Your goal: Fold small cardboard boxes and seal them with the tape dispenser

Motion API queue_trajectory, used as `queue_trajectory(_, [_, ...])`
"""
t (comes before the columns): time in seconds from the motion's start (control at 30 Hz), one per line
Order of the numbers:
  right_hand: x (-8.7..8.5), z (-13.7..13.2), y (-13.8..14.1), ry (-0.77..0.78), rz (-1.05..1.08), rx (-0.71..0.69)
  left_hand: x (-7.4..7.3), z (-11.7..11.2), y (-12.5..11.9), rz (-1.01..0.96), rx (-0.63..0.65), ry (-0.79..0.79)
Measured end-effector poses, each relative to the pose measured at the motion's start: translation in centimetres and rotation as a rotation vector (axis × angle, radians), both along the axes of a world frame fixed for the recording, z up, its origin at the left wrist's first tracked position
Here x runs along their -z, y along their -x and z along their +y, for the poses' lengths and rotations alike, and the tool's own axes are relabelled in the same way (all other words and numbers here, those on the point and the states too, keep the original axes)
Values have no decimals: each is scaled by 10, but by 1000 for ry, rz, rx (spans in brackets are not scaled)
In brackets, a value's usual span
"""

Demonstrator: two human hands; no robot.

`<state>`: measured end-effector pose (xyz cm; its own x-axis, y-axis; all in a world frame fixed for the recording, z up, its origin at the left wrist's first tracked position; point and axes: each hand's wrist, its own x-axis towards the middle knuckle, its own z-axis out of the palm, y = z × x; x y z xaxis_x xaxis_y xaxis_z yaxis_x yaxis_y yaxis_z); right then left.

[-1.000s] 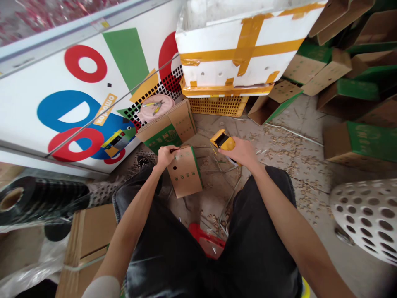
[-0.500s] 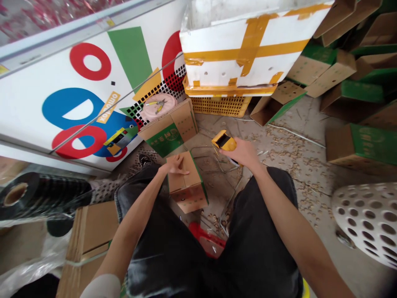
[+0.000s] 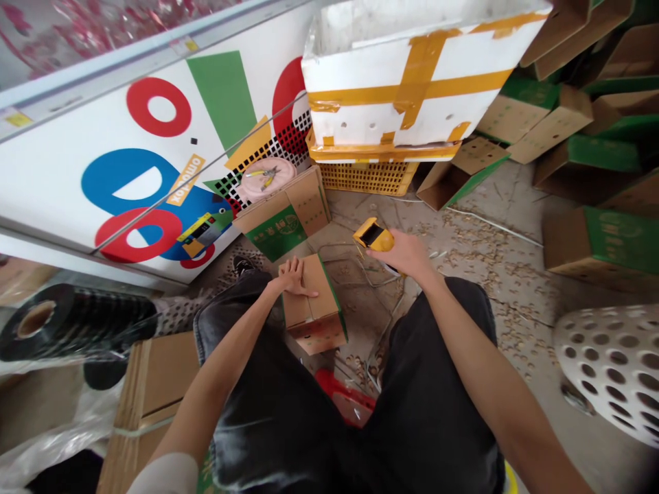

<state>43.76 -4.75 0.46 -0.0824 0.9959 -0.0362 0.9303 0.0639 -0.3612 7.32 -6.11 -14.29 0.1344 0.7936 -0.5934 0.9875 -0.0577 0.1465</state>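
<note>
My left hand (image 3: 294,278) lies with spread fingers on the top of a small cardboard box (image 3: 322,310) with green edges, which stands on the floor between my knees. Two flaps meet in a seam on that top. Held out to the right of the box, my right hand (image 3: 409,255) is closed around a yellow tape dispenser (image 3: 378,237). The dispenser is apart from the box, and its lower part is partly hidden by my fingers. Just beyond the box stands a green and brown carton (image 3: 283,223).
A white foam box (image 3: 355,113) with orange tape rests on a yellow crate (image 3: 365,177). Pliers (image 3: 268,177) lie on a pink lid. Open cartons (image 3: 618,237) crowd the right, near a white perforated basket (image 3: 612,363). Flat cardboard (image 3: 165,384) and a black film roll (image 3: 87,319) lie left.
The fingers of my left hand have spread out flatter on the box top. My right hand still holds the tape dispenser in about the same spot. The view has shifted slightly.
</note>
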Motion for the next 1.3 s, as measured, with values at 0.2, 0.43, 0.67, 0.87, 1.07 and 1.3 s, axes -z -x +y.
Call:
queue_trajectory(0.2, [-2,0,1,14,0,-16,-4,1,7,-50,46,-103])
queue_trajectory(0.43, [3,2,0,6,-15,-25,-4,5,17,-112,-109,-277])
queue_trajectory(0.67, [-3,-2,0,18,-17,-23,4,7,12,-195,-44,-316])
queue_trajectory(0.87, [-6,-3,-1,35,-26,-26,-1,-21,-2,-231,162,-209])
queue_trajectory(1.07, [-8,-4,-6,58,-27,-26,-15,-87,-7,-6,261,-313])
queue_trajectory(1.3, [-10,-4,-10,49,-9,-6,-10,-142,-18,54,433,-270])
